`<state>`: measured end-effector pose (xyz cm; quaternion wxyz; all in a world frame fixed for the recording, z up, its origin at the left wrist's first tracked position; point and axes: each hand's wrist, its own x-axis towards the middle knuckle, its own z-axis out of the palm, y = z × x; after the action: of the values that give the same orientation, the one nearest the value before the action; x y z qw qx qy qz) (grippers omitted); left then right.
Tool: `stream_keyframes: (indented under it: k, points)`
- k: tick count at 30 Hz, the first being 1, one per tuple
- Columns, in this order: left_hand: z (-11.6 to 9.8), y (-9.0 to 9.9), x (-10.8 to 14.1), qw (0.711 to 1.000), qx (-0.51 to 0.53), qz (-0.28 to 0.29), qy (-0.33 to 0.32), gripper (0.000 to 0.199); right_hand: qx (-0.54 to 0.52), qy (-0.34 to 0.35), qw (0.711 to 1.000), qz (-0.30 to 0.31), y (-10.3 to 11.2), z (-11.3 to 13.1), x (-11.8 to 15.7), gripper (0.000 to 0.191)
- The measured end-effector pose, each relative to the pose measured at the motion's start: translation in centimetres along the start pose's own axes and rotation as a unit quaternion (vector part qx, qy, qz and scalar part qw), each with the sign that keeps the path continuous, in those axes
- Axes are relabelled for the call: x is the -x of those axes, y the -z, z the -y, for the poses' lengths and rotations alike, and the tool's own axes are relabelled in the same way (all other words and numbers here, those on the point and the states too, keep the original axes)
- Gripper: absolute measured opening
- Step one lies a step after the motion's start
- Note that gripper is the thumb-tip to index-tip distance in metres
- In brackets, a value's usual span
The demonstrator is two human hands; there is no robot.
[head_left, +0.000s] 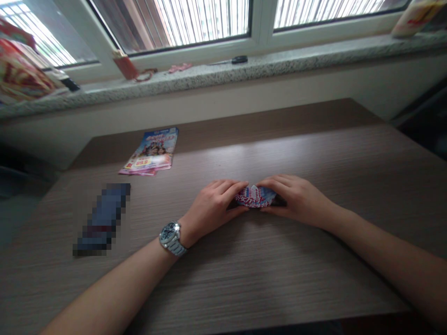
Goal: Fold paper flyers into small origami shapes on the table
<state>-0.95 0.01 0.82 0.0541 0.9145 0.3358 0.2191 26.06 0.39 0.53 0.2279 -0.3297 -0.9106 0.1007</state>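
Between my hands, at the middle of the table, is a folded piece of printed paper (256, 197) in blue, white and red. It has a fan-like outline with a rounded lower edge and a small pale point at the top. My left hand (217, 201), with a metal watch (171, 236) on its wrist, pinches the paper's left side between thumb and fingers. On the opposite side, my right hand (296, 197) grips the right end in the same way. Parts of both ends are hidden by my fingers.
A stack of colourful flyers (153, 148) lies at the back left of the brown table (223, 274). Nearer is a dark, pixelated oblong object (103, 216). Several small things, among them a red box (125, 66), stand on the stone windowsill (202, 80) beyond the table.
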Motion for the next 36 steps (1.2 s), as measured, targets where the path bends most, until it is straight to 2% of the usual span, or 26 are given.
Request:
stream_keyframes:
  k: [26, 32, 36]
  points:
    - [-0.16, 0.23, 0.01, 1.000, -0.027, 0.003, -0.011, 0.045, -0.004, -0.014, 1.000, 0.008, -0.01, 0.03, 0.04, 0.041]
    - [0.09, 0.21, 0.14, 1.000, -0.012, -0.015, -0.012, 0.040, -0.066, -0.039, 0.997, -0.002, 0.02, 0.11, 0.08, 0.055]
    - [0.16, 0.38, 0.04, 0.999, -0.003, -0.035, -0.027, 0.037, -0.115, -0.078, 0.990, -0.026, 0.27, 0.07, 0.31, 0.047]
